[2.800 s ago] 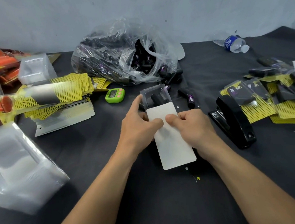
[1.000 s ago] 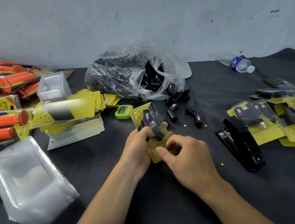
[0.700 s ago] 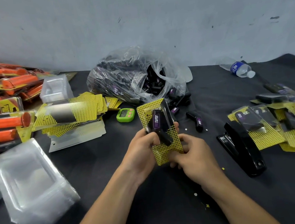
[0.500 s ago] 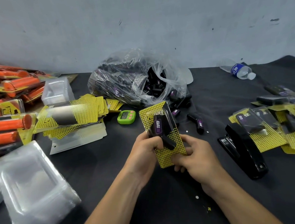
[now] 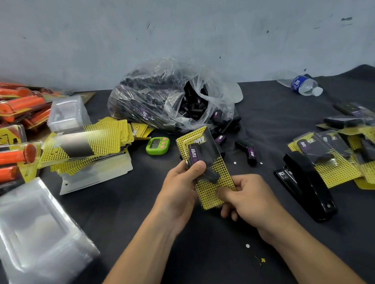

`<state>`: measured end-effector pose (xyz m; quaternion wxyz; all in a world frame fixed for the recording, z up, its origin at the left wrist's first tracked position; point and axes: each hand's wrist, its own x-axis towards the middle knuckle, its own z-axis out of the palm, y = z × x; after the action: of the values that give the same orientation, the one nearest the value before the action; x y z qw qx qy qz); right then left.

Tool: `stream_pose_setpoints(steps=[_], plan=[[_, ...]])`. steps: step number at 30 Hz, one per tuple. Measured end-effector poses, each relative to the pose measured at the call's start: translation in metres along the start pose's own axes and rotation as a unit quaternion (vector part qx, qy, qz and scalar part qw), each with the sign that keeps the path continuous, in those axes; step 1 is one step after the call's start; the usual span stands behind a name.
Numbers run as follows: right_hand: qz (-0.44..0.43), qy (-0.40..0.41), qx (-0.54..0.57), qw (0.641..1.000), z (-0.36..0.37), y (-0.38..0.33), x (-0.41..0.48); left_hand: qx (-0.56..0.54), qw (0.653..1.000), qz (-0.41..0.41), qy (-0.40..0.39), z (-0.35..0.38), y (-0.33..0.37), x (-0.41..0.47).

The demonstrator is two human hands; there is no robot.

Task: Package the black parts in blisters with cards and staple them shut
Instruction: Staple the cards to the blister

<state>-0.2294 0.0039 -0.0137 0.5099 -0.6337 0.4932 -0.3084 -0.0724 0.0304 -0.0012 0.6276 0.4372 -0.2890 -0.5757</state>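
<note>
Head view: the left hand (image 5: 182, 189) is gripping a yellow-carded blister pack (image 5: 212, 185) at its middle, left of the black stapler (image 5: 308, 184). Fingers of the right hand (image 5: 246, 195) are pinching its lower edge.

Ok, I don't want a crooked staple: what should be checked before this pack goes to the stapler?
1. Black part with purple label sits inside the clear blister pack: ok.
2. Yellow dotted card inserted, printed face out: ok.
3. Left hand and right hand both grip the pack: ok.
4. Black stapler free on the dark table, right of the hands: ok.
5. Staples loaded: cannot tell.
6. Blister flap folded flush: cannot tell.
</note>
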Motion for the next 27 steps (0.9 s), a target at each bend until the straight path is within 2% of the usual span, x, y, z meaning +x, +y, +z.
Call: stream_pose_setpoints(steps=[6, 9, 11, 12, 14, 17, 18, 19, 20, 22, 23, 24, 27], plan=[[0.003, -0.016, 0.092, 0.996, 0.001, 0.005, 0.001, 0.003, 0.999, -0.040, 0.002, 0.000, 0.002, 0.002], [0.005, -0.021, 0.083, 0.996, 0.000, 0.005, 0.000, 0.011, 0.999, -0.031, 0.005, -0.002, 0.001, 0.003], [-0.010, -0.014, 0.027, 0.999, -0.003, 0.000, -0.003, 0.010, 1.000, -0.017, 0.017, -0.003, 0.000, 0.004], [-0.033, 0.013, -0.028, 0.999, -0.006, -0.003, -0.005, 0.007, 1.000, -0.012, 0.028, -0.004, 0.000, 0.005], [-0.114, 0.145, -0.135, 0.974, -0.018, -0.012, -0.010, -0.002, 0.999, -0.005, 0.050, -0.006, 0.000, 0.008], [-0.196, 0.396, -0.201, 0.874, -0.047, -0.025, -0.017, -0.010, 0.997, -0.005, 0.078, -0.011, 0.001, 0.011], [-0.189, 0.450, -0.216, 0.846, -0.059, -0.027, -0.017, -0.011, 0.996, -0.006, 0.086, -0.011, 0.002, 0.011], [-0.156, 0.469, -0.243, 0.835, -0.070, -0.026, -0.017, -0.009, 0.996, -0.006, 0.092, -0.012, 0.002, 0.012], [-0.097, 0.452, -0.288, 0.839, -0.078, -0.022, -0.015, -0.008, 0.995, -0.007, 0.097, -0.012, 0.002, 0.012], [0.049, 0.351, -0.384, 0.852, -0.083, -0.016, -0.012, -0.014, 0.994, -0.021, 0.107, -0.012, 0.002, 0.014], [0.085, 0.304, -0.400, 0.860, -0.081, -0.014, -0.012, -0.022, 0.993, -0.034, 0.110, -0.012, 0.003, 0.015], [0.090, 0.276, -0.404, 0.868, -0.076, -0.013, -0.011, -0.033, 0.992, -0.049, 0.109, -0.012, 0.003, 0.016], [0.021, 0.254, -0.418, 0.872, -0.063, -0.013, -0.012, -0.061, 0.992, -0.081, 0.081, -0.010, 0.005, 0.016]])
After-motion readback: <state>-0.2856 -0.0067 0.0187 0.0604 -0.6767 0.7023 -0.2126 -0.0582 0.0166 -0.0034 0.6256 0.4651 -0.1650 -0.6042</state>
